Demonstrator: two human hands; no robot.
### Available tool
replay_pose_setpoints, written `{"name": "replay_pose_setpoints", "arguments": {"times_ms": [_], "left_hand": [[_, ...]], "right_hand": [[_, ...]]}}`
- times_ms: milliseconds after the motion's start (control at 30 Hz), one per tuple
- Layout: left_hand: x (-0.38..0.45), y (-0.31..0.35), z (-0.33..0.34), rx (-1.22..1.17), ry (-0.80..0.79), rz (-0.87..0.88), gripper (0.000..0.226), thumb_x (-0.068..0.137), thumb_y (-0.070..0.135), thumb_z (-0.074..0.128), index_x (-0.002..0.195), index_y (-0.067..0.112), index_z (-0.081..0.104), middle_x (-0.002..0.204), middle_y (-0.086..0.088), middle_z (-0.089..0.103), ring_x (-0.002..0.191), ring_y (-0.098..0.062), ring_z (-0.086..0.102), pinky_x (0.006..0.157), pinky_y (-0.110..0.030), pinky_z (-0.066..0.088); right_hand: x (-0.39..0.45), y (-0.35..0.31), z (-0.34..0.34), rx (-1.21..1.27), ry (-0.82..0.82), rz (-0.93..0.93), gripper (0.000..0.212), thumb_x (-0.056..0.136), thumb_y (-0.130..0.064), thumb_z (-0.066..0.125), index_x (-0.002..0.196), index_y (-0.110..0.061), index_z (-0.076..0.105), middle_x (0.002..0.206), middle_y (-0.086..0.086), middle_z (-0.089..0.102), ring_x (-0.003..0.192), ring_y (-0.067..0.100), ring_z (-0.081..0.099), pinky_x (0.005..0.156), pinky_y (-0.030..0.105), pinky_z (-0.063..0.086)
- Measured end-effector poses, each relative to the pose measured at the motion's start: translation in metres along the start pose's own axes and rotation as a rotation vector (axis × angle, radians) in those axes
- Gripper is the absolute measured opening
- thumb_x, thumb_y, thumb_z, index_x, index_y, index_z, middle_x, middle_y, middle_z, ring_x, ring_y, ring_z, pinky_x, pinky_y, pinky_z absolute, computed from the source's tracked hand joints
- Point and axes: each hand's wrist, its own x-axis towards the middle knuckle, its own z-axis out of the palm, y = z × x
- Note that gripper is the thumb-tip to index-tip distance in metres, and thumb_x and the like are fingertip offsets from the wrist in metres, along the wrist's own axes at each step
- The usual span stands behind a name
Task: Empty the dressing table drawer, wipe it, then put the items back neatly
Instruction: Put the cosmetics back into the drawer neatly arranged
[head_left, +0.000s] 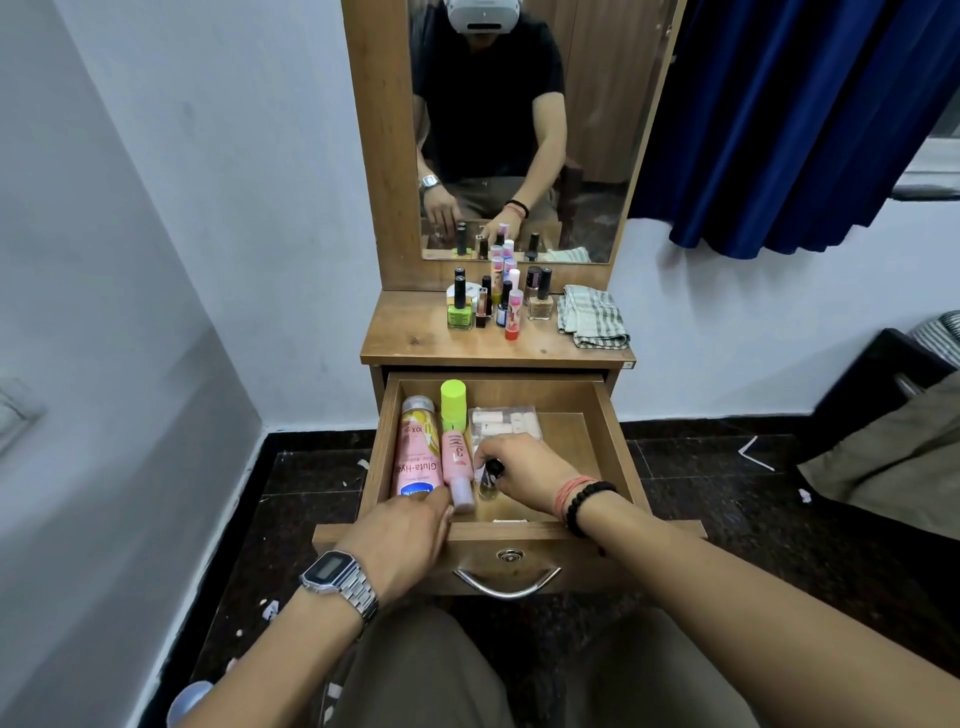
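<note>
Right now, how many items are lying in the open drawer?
5: the big pink lotion bottle at left, the green-capped bottle, the slim pink bottle, a clear packet at back, a small black-capped bottle under the right hand. More may be hidden.

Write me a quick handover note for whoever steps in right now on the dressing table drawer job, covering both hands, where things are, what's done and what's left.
Left hand: at the drawer's front left, fingers touching the base of the pink lotion bottle; grip unclear.
Right hand: inside the drawer, gripping a small black-capped bottle.
In the drawer: lotion bottle, pink tube with green cap, clear packet at the back.
On the tabletop: cluster of nail polish bottles and folded checked cloth.
Done: several items lie tidily at the left.
Left: return the tabletop bottles, close the drawer.
</note>
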Motion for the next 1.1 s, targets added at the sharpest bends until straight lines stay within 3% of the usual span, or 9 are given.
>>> {"name": "replay_pose_setpoints", "arguments": {"times_ms": [167, 367, 433, 600, 733, 867, 1000, 1100], "left_hand": [[0.000, 0.001, -0.001, -0.003, -0.008, -0.003, 0.025, 0.102, 0.035, 0.025, 0.108, 0.019, 0.044, 0.103, -0.009, 0.064, 0.092, -0.030, 0.060, 0.079, -0.041, 0.046], [-0.001, 0.001, 0.000, -0.007, 0.000, -0.001, 0.026, 0.102, 0.035, 0.026, 0.110, 0.020, 0.045, 0.104, -0.007, 0.063, 0.094, -0.029, 0.060, 0.079, -0.040, 0.046], [-0.001, 0.001, -0.001, -0.022, 0.007, -0.002, 0.027, 0.102, 0.036, 0.026, 0.112, 0.020, 0.045, 0.104, -0.007, 0.062, 0.094, -0.029, 0.059, 0.079, -0.040, 0.046], [-0.002, -0.002, 0.000, -0.068, 0.038, 0.025, 0.026, 0.102, 0.036, 0.026, 0.113, 0.022, 0.045, 0.104, -0.006, 0.062, 0.091, -0.027, 0.059, 0.078, -0.037, 0.045], [-0.002, -0.004, 0.002, -0.068, 0.055, 0.037, 0.033, 0.100, 0.041, 0.020, 0.112, 0.024, 0.045, 0.104, -0.004, 0.063, 0.092, -0.025, 0.059, 0.078, -0.035, 0.045], [-0.001, -0.006, 0.005, -0.077, 0.078, 0.067, 0.050, 0.092, 0.051, 0.007, 0.110, 0.025, 0.046, 0.104, -0.001, 0.062, 0.091, -0.021, 0.059, 0.078, -0.032, 0.045], [0.000, -0.007, 0.008, -0.099, 0.070, 0.053, 0.038, 0.097, 0.047, 0.013, 0.110, 0.028, 0.043, 0.105, 0.002, 0.061, 0.092, -0.020, 0.059, 0.081, -0.033, 0.047], [0.000, -0.009, 0.009, -0.070, 0.097, 0.052, 0.058, 0.087, 0.057, -0.002, 0.112, 0.029, 0.042, 0.106, 0.005, 0.061, 0.094, -0.018, 0.059, 0.082, -0.032, 0.045]], "right_hand": [[-0.002, 0.001, -0.001, -0.003, -0.007, -0.001, 0.036, 0.081, -0.003, 0.059, 0.111, -0.023, 0.063, 0.112, 0.003, 0.067, 0.105, 0.023, 0.061, 0.088, 0.035, 0.050], [-0.005, -0.001, -0.019, -0.025, -0.004, -0.042, 0.052, 0.081, -0.037, 0.067, 0.130, -0.025, 0.053, 0.134, -0.002, 0.056, 0.121, 0.018, 0.052, 0.099, 0.037, 0.045], [-0.005, -0.001, -0.040, -0.029, 0.036, -0.073, 0.046, 0.085, -0.040, 0.064, 0.127, -0.024, 0.057, 0.131, -0.003, 0.059, 0.118, 0.015, 0.055, 0.099, 0.036, 0.047], [0.010, 0.021, -0.105, 0.063, 0.299, -0.030, 0.020, 0.090, -0.019, 0.062, 0.109, -0.023, 0.065, 0.115, -0.004, 0.065, 0.097, 0.006, 0.057, 0.093, 0.031, 0.052], [0.039, 0.050, -0.137, 0.029, 0.475, 0.056, 0.031, 0.087, -0.008, 0.056, 0.112, -0.025, 0.065, 0.122, -0.004, 0.063, 0.106, 0.012, 0.059, 0.095, 0.033, 0.051], [0.072, 0.071, -0.152, -0.113, 0.487, 0.096, 0.052, 0.084, -0.002, 0.056, 0.133, -0.020, 0.054, 0.136, 0.001, 0.055, 0.125, 0.020, 0.051, 0.106, 0.035, 0.042], [0.101, 0.082, -0.156, -0.179, 0.462, 0.092, 0.063, 0.082, 0.004, 0.056, 0.138, -0.023, 0.047, 0.140, 0.001, 0.051, 0.127, 0.022, 0.049, 0.103, 0.037, 0.045], [0.114, 0.082, -0.155, -0.239, 0.419, 0.084, 0.061, 0.081, 0.010, 0.052, 0.135, -0.019, 0.051, 0.133, 0.004, 0.055, 0.121, 0.025, 0.052, 0.098, 0.037, 0.047]]}}
